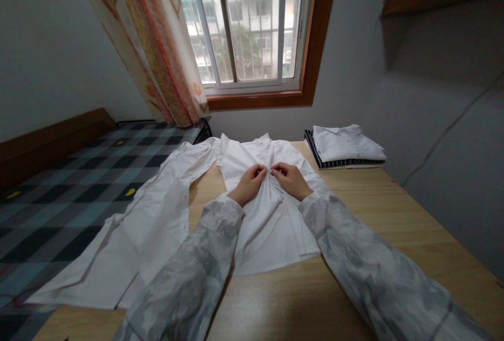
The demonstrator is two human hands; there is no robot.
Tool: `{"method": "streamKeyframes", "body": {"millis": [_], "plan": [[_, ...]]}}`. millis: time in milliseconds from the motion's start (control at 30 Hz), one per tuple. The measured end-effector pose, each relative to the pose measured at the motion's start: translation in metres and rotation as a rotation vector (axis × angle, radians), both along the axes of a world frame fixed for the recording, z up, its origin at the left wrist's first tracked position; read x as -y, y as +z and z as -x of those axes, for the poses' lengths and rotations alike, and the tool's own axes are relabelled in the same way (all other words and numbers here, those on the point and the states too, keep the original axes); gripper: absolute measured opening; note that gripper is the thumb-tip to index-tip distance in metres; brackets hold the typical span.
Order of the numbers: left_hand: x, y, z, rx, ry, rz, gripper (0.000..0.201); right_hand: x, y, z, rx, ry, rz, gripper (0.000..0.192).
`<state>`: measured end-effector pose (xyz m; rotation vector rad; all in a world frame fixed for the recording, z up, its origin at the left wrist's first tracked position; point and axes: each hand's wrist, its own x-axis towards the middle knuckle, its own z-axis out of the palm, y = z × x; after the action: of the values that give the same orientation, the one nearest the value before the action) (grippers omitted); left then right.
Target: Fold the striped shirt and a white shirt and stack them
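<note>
A white shirt (262, 241) lies spread on the wooden table, its collar end toward the window. Both hands meet at its front, where the cloth is gathered into creases. My left hand (251, 182) is closed in a pinch on the shirt's front edge. Close beside it, my right hand (291, 179) also pinches the fabric. The small spot between the fingertips is too fine to make out. To the left, a second white garment (157, 230) with long creases lies loosely over the table and reaches past its left edge.
A folded stack of clothes (346, 144), white on top of black striped, sits at the table's (394, 225) far right corner. On the left is a bed with a checked cover (98, 188). Behind stand a window (252, 26) and a patterned curtain (153, 41).
</note>
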<state>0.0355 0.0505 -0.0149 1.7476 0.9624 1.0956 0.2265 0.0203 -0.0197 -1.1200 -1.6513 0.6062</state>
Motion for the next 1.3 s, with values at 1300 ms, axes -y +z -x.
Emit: {"method": "streamKeyframes", "body": {"millis": [1300], "plan": [[0.019, 0.090, 0.032, -0.315, -0.404, 0.021, 0.029, 0.004, 0.079, -0.067, 0.344, 0.257, 0.264, 0.034]]}}
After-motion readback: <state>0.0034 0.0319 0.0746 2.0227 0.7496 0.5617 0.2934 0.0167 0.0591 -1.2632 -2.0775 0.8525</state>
